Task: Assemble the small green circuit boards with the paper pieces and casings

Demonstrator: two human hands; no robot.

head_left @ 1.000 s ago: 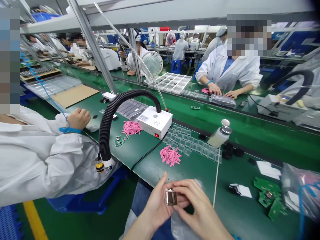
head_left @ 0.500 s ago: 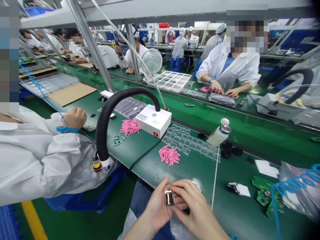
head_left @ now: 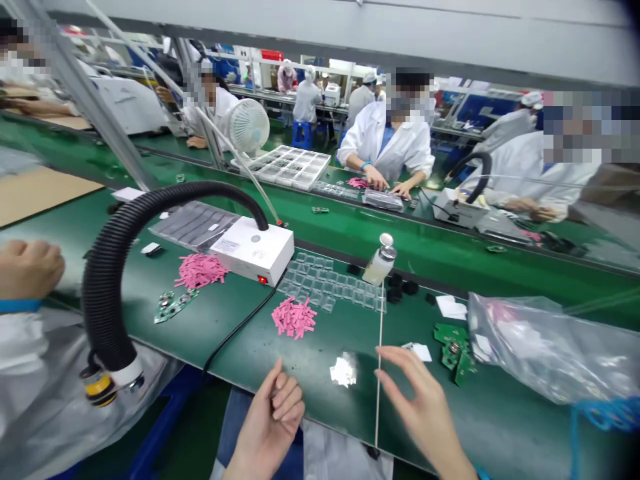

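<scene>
My left hand [head_left: 275, 413] is at the table's near edge, palm turned up and fingers curled closed. Whatever it may hold is hidden in the curled fingers. My right hand [head_left: 423, 403] reaches over the table with thumb and fingers apart, nothing visible between them. Just beyond its fingertips lies a small white and black piece [head_left: 420, 351]. Between my hands is a little heap of shiny silvery-white pieces [head_left: 343, 371]. Farther off sits a pile of pink strips [head_left: 294, 318], with rows of clear plastic squares [head_left: 330, 283] behind it.
A white box [head_left: 255, 250] with a black flexible hose [head_left: 107, 280] stands at left. A dispenser bottle [head_left: 380, 261], green circuit boards [head_left: 454, 350] and a clear plastic bag [head_left: 545, 347] are at right. A co-worker's hand [head_left: 30, 270] rests at far left.
My hands have come apart, the right one moving right over the table and opening. The small shiny metal part that was between them is out of sight. The view has swung right.
</scene>
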